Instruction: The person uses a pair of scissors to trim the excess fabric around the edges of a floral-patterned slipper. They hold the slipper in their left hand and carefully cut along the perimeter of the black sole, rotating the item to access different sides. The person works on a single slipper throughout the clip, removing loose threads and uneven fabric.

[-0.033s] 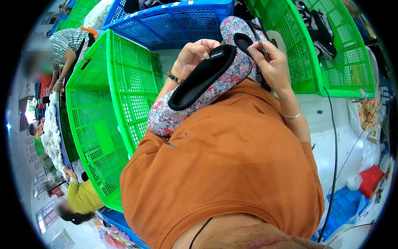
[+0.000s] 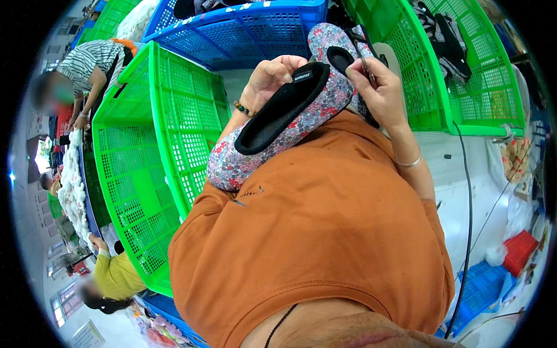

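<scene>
A floral slipper (image 2: 284, 124) in grey, red and white, with a black lining, lies slantwise against my orange shirt. My left hand (image 2: 272, 78) grips its heel edge, thumb at the black label inside. A second floral slipper (image 2: 326, 39) sits just beyond the heel, partly covered by the first slipper and my right hand. Close beside it, my right hand (image 2: 380, 87) is closed on a slim dark tool (image 2: 365, 65) resembling small scissors; its exact kind is hard to make out.
Green crates (image 2: 159, 116) stand at my left, and another green crate (image 2: 449, 113) with dark footwear is at my right. Ahead is a blue crate (image 2: 243, 32). A black cable (image 2: 467, 191) hangs at the right. Two people work by a table of white fluffy material (image 2: 72, 185).
My hands and the slippers hold nearly the same place. The person in the striped top at far left has shifted slightly.
</scene>
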Action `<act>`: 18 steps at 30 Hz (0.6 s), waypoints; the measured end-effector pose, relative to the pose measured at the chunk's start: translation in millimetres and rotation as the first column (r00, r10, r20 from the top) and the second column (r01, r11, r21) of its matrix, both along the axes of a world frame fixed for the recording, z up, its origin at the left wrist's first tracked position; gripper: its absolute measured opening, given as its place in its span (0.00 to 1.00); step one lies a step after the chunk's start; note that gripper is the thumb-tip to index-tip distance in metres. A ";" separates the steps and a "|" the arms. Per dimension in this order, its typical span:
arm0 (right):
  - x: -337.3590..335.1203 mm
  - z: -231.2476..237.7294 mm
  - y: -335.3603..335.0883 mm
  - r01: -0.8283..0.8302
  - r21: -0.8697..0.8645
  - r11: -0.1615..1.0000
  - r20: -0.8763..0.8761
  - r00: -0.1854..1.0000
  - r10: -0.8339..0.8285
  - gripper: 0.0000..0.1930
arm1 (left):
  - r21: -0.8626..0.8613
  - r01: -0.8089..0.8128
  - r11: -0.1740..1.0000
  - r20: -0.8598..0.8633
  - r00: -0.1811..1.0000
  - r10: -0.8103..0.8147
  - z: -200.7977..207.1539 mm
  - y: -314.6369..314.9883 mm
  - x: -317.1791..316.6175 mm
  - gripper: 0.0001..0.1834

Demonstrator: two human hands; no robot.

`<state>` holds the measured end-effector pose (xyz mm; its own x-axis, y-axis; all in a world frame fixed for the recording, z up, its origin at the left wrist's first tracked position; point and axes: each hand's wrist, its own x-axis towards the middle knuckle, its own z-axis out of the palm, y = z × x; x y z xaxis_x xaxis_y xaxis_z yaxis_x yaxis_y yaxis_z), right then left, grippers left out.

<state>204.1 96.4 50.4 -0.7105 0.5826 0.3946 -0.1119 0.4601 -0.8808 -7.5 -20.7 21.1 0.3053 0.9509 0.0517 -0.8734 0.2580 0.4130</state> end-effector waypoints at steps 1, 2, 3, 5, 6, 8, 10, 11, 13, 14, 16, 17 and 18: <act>1.4 4.4 -2.0 0.017 0.101 0.995 -0.001 1.000 -0.017 0.11 | 0.011 0.031 0.999 0.028 0.999 -0.031 1.5 0.8 -0.9 0.21; 2.2 6.8 -3.5 0.035 0.201 0.979 -0.003 0.999 -0.035 0.13 | 0.023 0.062 0.998 0.054 0.997 -0.063 3.8 1.9 -1.9 0.21; 3.8 6.8 -3.2 0.038 0.273 0.961 -0.020 0.999 -0.034 0.14 | 0.037 0.088 0.995 0.081 0.993 -0.091 5.0 2.6 -0.9 0.21; 7.3 5.7 -1.5 0.049 0.410 0.911 -0.054 0.998 -0.029 0.17 | 0.050 0.061 0.997 0.097 0.993 -0.065 2.8 2.5 4.2 0.22; 7.1 4.2 -0.5 0.062 0.466 0.883 -0.055 0.998 -0.041 0.18 | 0.055 0.047 0.997 0.105 0.993 -0.053 2.3 2.0 5.1 0.22; 7.3 8.8 -2.5 0.056 0.494 0.868 -0.032 0.998 -0.046 0.18 | 0.031 0.064 0.997 0.142 0.988 -0.068 2.9 2.2 4.4 0.22; 6.8 10.6 -4.7 0.059 0.532 0.845 -0.019 0.998 -0.057 0.19 | 0.025 0.078 0.997 0.170 0.982 -0.081 0.6 2.5 3.8 0.23; 6.1 10.5 -5.4 0.066 0.555 0.829 -0.020 0.998 -0.065 0.19 | 0.030 0.083 0.996 0.177 0.980 -0.087 -1.7 3.0 2.6 0.23; 4.7 10.1 -4.9 0.071 0.607 0.791 -0.009 0.997 -0.083 0.20 | 0.042 0.094 0.995 0.191 0.976 -0.101 -5.6 3.8 0.5 0.23; 4.1 8.0 -3.1 0.070 0.635 0.770 0.003 0.996 -0.093 0.21 | 0.048 0.102 0.994 0.199 0.974 -0.109 -7.7 4.0 -0.4 0.23; 2.3 5.4 -1.7 0.074 0.664 0.744 0.009 0.994 -0.107 0.22 | 0.049 0.101 0.994 0.205 0.973 -0.109 -7.5 3.6 1.2 0.24; 1.3 4.7 -1.3 0.078 0.667 0.741 0.003 0.994 -0.107 0.22 | 0.044 0.091 0.995 0.203 0.974 -0.098 -5.8 2.9 3.1 0.24; -0.1 4.2 -0.7 0.083 0.672 0.736 -0.004 0.994 -0.109 0.22 | 0.041 0.082 0.996 0.200 0.976 -0.089 -4.4 2.9 3.7 0.24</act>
